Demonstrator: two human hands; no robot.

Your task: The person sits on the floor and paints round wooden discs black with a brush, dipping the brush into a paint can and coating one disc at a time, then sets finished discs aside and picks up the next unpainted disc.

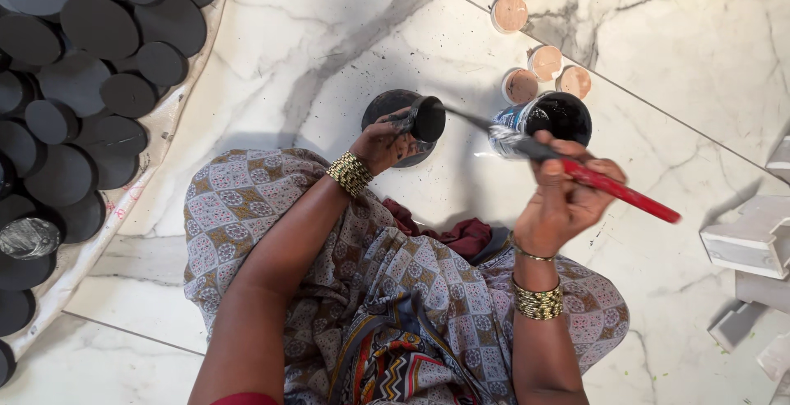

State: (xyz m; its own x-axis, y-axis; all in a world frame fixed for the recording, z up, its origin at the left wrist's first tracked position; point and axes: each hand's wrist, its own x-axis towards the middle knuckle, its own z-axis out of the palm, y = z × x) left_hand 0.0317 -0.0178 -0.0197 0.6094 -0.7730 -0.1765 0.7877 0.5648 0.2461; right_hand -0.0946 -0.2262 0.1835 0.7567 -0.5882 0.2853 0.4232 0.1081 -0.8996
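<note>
My left hand (pixel 383 143) holds a small round disc (pixel 428 118) painted black, tilted up above a larger black disc (pixel 387 109) that lies on the marble floor. In my right hand (pixel 564 199) is a paintbrush with a red handle (pixel 625 193); its dark bristle end (pixel 461 115) reaches left and touches the small disc. An open jar of black paint (pixel 559 117) stands on the floor just behind my right hand. Gold bangles circle both wrists.
Several black-painted discs (pixel 78 84) lie on a sheet at the left. Several unpainted brown discs (pixel 527 43) sit behind the paint jar. White blocks (pixel 753 244) lie at the right edge. My patterned skirt (pixel 387 290) covers the lower middle.
</note>
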